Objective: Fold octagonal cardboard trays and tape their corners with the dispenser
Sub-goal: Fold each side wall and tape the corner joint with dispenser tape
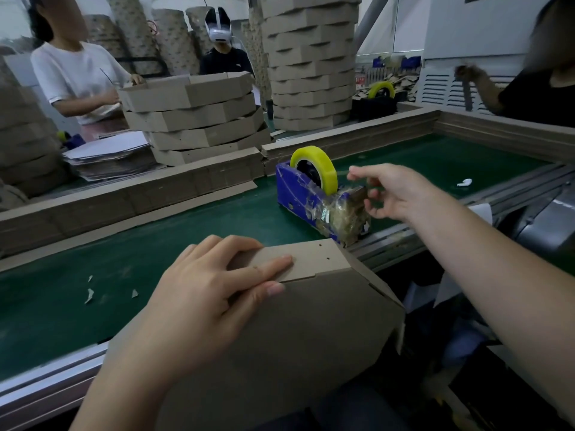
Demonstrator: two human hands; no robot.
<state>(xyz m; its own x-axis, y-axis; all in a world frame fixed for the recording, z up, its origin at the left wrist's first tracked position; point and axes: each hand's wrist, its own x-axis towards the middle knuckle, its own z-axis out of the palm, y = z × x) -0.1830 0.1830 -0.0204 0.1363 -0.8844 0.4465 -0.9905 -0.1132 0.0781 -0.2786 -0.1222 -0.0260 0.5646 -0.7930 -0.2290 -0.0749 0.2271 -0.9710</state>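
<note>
A brown cardboard tray (289, 343) leans on its side against the near edge of the green belt, its folded corner pointing up. My left hand (205, 293) grips that corner: the fingers lie over the top flap and the thumb presses the outer wall. A blue tape dispenser (298, 194) with a yellow-tinted tape roll (323, 164) stands on the belt just beyond the tray. My right hand (389, 194) hovers at the dispenser's cutter end with the index finger stretched toward the roll and the other fingers curled. Whether it pinches the tape end is unclear.
Low cardboard walls (130, 197) border the green belt (93, 293). Stacks of folded trays (199, 116) and a taller stack (311, 63) stand behind. Three people work around the table. A second dispenser (378, 101) sits at the back. Paper scraps (90, 295) lie on the belt.
</note>
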